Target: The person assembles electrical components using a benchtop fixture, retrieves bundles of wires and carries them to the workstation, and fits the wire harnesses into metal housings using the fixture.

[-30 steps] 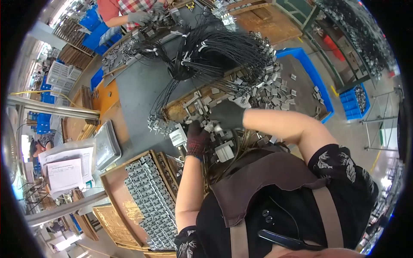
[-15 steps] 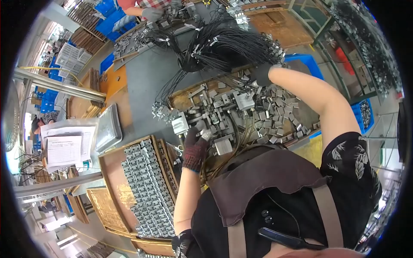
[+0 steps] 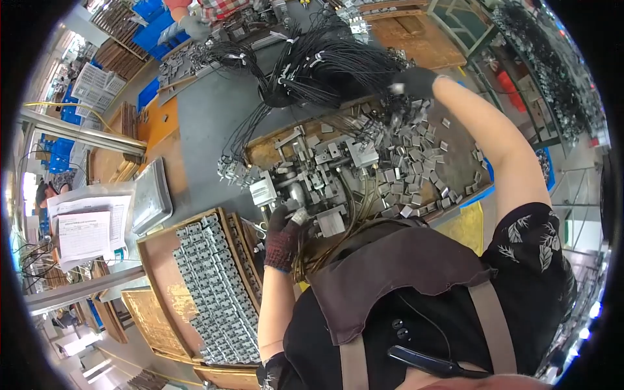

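Observation:
In a dark red and grey glove, my left hand (image 3: 285,231) is at the near left side of a metal fixture (image 3: 318,172), close to a rounded metal piece (image 3: 297,192). Its fingers are bent together; what they hold, if anything, is hidden. My right hand (image 3: 416,83), in a dark grey glove, is stretched out over the far right edge of the bench, beside the ends of a bundle of black cables (image 3: 357,65). Its fingers are closed, and I cannot make out anything in them. Below it lie many loose small metal blocks (image 3: 416,166).
A wooden tray (image 3: 159,260) with rows of metal parts (image 3: 218,286) stands at the left. Paper sheets (image 3: 84,234) and a flat plastic-covered case (image 3: 153,195) are farther left. Across the bench, another person's gloved hand (image 3: 194,27) is among metal parts.
My right hand has moved away and to the right, from the edge of the loose blocks to beside the cable ends. My left hand stays at the fixture, its fingers slightly drawn back.

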`<state>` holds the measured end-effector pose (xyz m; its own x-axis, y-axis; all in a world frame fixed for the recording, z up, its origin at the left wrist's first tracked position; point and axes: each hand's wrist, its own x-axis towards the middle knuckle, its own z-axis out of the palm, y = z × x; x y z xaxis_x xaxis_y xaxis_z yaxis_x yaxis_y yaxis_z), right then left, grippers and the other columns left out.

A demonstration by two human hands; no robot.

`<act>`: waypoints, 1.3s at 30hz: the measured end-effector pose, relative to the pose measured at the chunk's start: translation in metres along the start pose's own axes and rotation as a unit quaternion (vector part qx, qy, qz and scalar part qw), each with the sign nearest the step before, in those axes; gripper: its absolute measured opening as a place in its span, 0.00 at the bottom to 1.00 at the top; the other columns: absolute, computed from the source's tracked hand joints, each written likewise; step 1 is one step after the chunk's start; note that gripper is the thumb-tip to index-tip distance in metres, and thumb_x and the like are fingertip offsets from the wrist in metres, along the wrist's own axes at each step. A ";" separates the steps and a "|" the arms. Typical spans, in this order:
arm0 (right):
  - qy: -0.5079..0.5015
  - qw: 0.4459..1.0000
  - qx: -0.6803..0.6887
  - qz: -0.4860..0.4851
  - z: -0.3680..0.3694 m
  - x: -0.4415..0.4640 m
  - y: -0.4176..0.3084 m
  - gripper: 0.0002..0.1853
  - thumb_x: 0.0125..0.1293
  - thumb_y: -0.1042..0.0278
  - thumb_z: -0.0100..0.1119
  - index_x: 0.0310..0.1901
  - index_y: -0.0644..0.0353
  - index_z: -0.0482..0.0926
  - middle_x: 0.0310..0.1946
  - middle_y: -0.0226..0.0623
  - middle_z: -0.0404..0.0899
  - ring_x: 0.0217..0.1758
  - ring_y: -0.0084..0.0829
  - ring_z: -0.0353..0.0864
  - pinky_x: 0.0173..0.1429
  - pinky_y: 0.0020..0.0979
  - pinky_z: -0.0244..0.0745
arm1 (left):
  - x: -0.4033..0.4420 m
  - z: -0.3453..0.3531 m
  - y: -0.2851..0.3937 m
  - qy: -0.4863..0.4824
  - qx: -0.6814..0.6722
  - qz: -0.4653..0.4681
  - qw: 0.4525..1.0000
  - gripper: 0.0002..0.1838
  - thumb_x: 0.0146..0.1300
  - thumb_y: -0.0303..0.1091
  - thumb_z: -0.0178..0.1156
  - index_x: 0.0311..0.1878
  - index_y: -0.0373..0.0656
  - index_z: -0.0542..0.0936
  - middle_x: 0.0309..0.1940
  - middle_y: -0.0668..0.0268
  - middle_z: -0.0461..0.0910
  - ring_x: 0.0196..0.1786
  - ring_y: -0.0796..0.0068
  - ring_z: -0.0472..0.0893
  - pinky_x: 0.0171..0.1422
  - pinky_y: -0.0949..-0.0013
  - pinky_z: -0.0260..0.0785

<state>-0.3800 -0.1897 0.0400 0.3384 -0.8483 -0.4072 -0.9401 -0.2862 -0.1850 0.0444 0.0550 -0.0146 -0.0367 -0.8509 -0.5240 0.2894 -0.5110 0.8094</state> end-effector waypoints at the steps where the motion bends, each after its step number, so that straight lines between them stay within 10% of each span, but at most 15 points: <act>1: 0.006 0.998 0.057 0.021 -0.003 -0.004 0.022 0.20 0.64 0.48 0.55 0.50 0.53 0.81 0.43 0.42 0.83 0.48 0.39 0.81 0.55 0.37 0.72 | -0.009 0.006 0.017 -0.020 0.032 -0.016 0.999 0.15 0.61 0.30 0.62 0.51 0.40 0.74 0.41 0.62 0.79 0.40 0.71 0.79 0.42 0.71 0.74; 2: 0.052 0.960 0.275 0.003 0.021 0.002 0.060 0.20 0.61 0.50 0.60 0.49 0.55 0.81 0.42 0.41 0.83 0.47 0.35 0.82 0.55 0.35 0.71 | -0.008 0.003 0.013 -0.021 0.032 -0.015 0.999 0.15 0.61 0.30 0.62 0.51 0.40 0.74 0.41 0.62 0.79 0.40 0.71 0.79 0.42 0.71 0.74; 8: 0.115 0.990 0.063 0.058 -0.008 -0.037 -0.048 0.20 0.59 0.51 0.61 0.51 0.49 0.81 0.48 0.39 0.81 0.53 0.41 0.79 0.58 0.39 0.72 | -0.007 0.003 0.011 -0.006 0.033 0.018 0.999 0.22 0.61 0.37 0.62 0.55 0.36 0.74 0.44 0.61 0.79 0.43 0.71 0.79 0.45 0.70 0.72; 13: 0.226 0.956 0.107 -0.154 0.039 -0.018 -0.081 0.16 0.60 0.62 0.59 0.51 0.49 0.80 0.48 0.40 0.81 0.45 0.44 0.83 0.50 0.39 0.76 | 0.002 0.007 0.013 0.002 0.088 0.021 0.996 0.23 0.57 0.37 0.65 0.54 0.37 0.73 0.43 0.58 0.78 0.41 0.70 0.80 0.43 0.68 0.75; 20: -0.102 0.921 -0.374 -0.036 0.034 0.002 -0.076 0.16 0.60 0.67 0.50 0.48 0.46 0.81 0.44 0.40 0.81 0.45 0.44 0.83 0.48 0.43 0.76 | -0.006 0.002 0.005 -0.022 0.063 -0.018 0.998 0.22 0.60 0.34 0.63 0.55 0.35 0.73 0.45 0.60 0.77 0.46 0.70 0.78 0.48 0.68 0.74; 26: -0.107 0.986 -0.077 0.100 0.001 -0.009 -0.082 0.26 0.61 0.60 0.53 0.63 0.43 0.72 0.57 0.43 0.76 0.57 0.44 0.77 0.58 0.39 0.71 | 0.004 -0.017 -0.013 -0.074 -0.008 0.003 0.997 0.20 0.61 0.35 0.63 0.54 0.36 0.75 0.46 0.61 0.78 0.45 0.71 0.79 0.48 0.70 0.73; 33: 0.009 0.996 -0.045 -0.074 0.080 -0.022 -0.072 0.21 0.58 0.69 0.55 0.56 0.53 0.78 0.55 0.46 0.77 0.59 0.48 0.73 0.66 0.43 0.65 | -0.029 -0.050 0.057 0.091 0.079 0.081 0.989 0.22 0.60 0.35 0.64 0.56 0.38 0.75 0.46 0.65 0.78 0.44 0.75 0.75 0.48 0.72 0.67; 39: 0.146 0.959 0.240 0.031 0.049 -0.051 -0.067 0.16 0.65 0.61 0.59 0.51 0.58 0.79 0.43 0.34 0.82 0.47 0.24 0.78 0.50 0.26 0.71 | -0.049 -0.226 0.128 0.329 0.275 0.246 0.870 0.22 0.58 0.39 0.66 0.50 0.35 0.75 0.41 0.61 0.78 0.41 0.71 0.74 0.47 0.71 0.67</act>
<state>-0.3322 -0.1053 0.0291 0.1907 -0.9660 -0.1748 -0.8077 -0.0532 -0.5872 0.2996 0.0594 0.0547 0.5690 -0.8218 0.0282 -0.3912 -0.2404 0.8883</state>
